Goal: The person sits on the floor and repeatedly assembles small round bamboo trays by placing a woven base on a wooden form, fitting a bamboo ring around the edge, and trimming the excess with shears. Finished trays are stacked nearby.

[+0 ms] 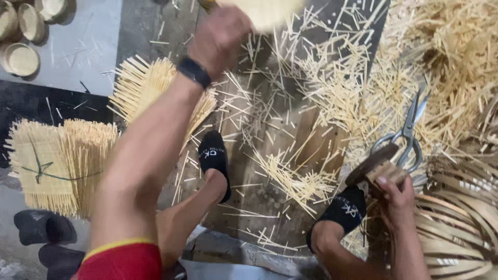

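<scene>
My left hand, with a dark band on its wrist, is raised at the top of the view and grips a pale woven bamboo piece that is blurred by motion. My right hand is low at the right, closed on a small wooden block with a dark top. Metal scissors lie just beyond the block among bamboo strips. My two feet in black socks rest on the wooden floor board.
Thin bamboo sticks litter the board. Bundled stick mats lie at left. Small woven baskets sit at top left. Curved bamboo bands pile at right, loose shavings above them. Dark shoes lie at bottom left.
</scene>
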